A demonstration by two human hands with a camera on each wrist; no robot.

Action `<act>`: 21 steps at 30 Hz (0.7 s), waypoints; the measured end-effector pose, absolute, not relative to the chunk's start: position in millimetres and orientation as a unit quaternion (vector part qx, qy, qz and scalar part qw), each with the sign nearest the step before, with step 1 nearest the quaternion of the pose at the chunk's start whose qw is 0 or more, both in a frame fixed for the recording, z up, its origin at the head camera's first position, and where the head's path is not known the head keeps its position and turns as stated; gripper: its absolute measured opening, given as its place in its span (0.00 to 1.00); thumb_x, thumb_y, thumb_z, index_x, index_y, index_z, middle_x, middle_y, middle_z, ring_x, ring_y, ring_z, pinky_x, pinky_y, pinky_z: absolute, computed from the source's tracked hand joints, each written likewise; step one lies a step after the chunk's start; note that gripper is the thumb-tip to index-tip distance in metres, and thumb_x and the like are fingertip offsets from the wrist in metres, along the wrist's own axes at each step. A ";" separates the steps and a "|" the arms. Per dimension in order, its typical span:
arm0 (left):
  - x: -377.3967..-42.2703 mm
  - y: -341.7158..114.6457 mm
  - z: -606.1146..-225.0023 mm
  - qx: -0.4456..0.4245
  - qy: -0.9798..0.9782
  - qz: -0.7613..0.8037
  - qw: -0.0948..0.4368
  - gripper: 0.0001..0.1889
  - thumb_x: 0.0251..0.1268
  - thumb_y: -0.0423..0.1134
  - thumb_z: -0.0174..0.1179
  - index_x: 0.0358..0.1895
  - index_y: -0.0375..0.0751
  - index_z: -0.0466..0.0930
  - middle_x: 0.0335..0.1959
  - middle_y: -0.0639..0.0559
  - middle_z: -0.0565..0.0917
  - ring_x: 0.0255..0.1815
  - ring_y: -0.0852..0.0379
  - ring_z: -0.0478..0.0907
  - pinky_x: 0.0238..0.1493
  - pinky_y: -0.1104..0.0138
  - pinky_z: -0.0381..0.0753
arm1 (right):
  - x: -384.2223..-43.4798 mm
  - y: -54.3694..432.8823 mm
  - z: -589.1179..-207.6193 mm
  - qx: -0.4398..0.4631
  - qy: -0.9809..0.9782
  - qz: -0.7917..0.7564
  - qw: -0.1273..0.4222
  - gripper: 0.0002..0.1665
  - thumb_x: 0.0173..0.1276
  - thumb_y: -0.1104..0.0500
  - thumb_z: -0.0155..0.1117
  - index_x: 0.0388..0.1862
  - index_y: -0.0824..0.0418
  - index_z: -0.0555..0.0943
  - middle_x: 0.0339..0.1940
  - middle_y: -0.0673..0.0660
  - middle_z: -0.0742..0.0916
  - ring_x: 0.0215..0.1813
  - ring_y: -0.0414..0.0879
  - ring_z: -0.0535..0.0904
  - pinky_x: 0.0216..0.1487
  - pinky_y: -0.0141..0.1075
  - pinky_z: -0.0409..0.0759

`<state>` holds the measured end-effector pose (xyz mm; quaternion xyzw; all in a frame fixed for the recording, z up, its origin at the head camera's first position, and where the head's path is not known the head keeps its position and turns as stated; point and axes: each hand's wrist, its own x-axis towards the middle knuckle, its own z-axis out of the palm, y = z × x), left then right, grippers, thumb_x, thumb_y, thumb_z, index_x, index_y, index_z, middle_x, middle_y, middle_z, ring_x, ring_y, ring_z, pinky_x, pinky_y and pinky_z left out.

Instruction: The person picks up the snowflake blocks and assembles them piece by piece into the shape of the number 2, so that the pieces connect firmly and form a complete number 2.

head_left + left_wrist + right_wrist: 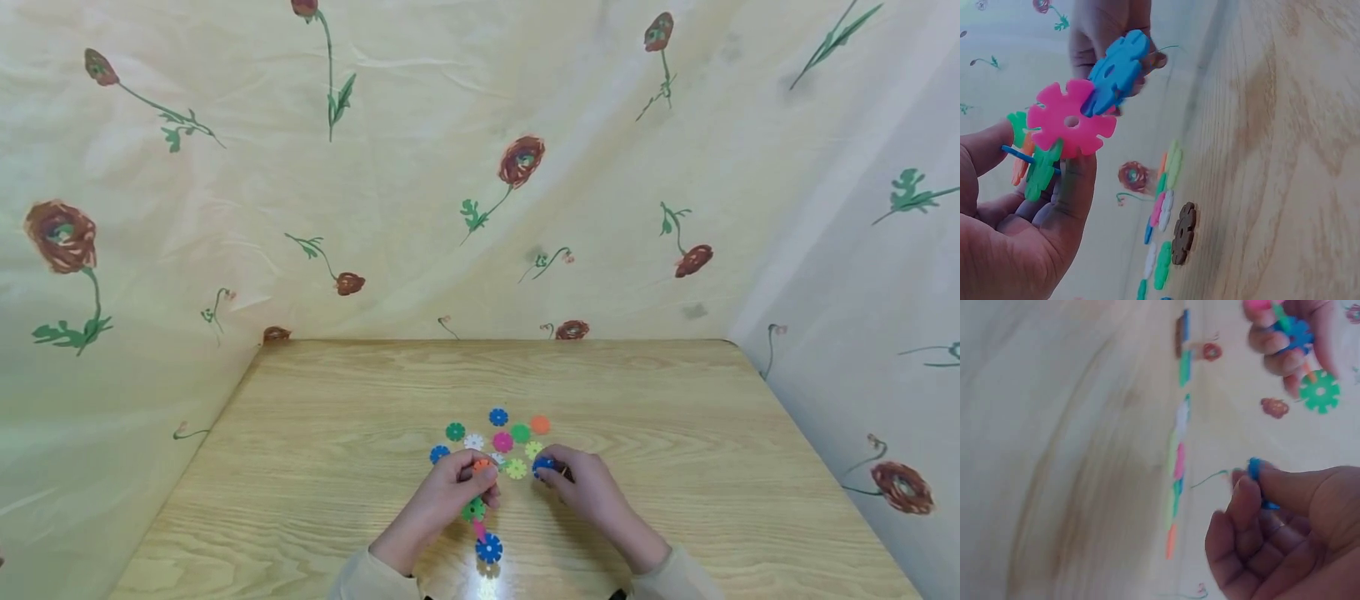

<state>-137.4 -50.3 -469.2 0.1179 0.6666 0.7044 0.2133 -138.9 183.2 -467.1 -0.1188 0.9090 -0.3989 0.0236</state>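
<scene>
1. Pale sleeves point(375, 577), six o'clock; left hand point(453, 486) pinches a disc chain point(472, 509), right hand point(592, 486) a blue disc point(541, 465), three o'clock.
2. Left wrist: chain's pink disc point(1054, 117), ten o'clock.
3. Right wrist: grip narrow; joining seems in hand, next needing slots aligned.

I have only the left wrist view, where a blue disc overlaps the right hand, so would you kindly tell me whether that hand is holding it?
Observer: No; in the head view that disc sits at the near end of the chain, apart from the right hand.
Operator: Thank you; is that hand holding anything, then?
Observer: Yes, the head view shows it pinching another blue disc.
Operator: My frame cuts off the loose discs at the bottom; which lies farthest to the person's left?
Observer: Of those visible in the head view, a blue one, beyond the left hand.
</scene>
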 end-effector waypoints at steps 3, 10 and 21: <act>-136.8 -49.6 -469.8 0.116 0.670 0.703 0.207 0.19 0.71 0.44 0.58 0.49 0.27 0.76 0.31 0.47 0.84 0.35 0.55 0.82 0.43 0.65 0.81 | -135.1 181.5 -462.1 -0.152 0.881 -0.447 0.027 0.08 0.71 0.66 0.59 0.48 0.62 0.81 0.27 0.52 0.83 0.22 0.41 0.75 0.22 0.32 0.76; -136.0 -49.8 -471.1 0.121 0.665 0.710 0.198 0.18 0.71 0.43 0.59 0.49 0.28 0.77 0.31 0.48 0.83 0.34 0.54 0.81 0.42 0.66 0.81 | -129.8 176.6 -453.1 -0.171 0.848 -0.501 0.008 0.08 0.71 0.65 0.60 0.47 0.58 0.77 0.29 0.54 0.86 0.23 0.42 0.77 0.24 0.34 0.77; -134.3 -50.9 -468.1 0.126 0.667 0.705 0.206 0.18 0.71 0.42 0.59 0.47 0.26 0.77 0.29 0.47 0.83 0.31 0.56 0.79 0.38 0.68 0.80 | -125.0 173.3 -448.2 -0.185 0.843 -0.505 -0.003 0.11 0.71 0.64 0.61 0.50 0.57 0.82 0.30 0.57 0.84 0.25 0.48 0.78 0.25 0.33 0.78</act>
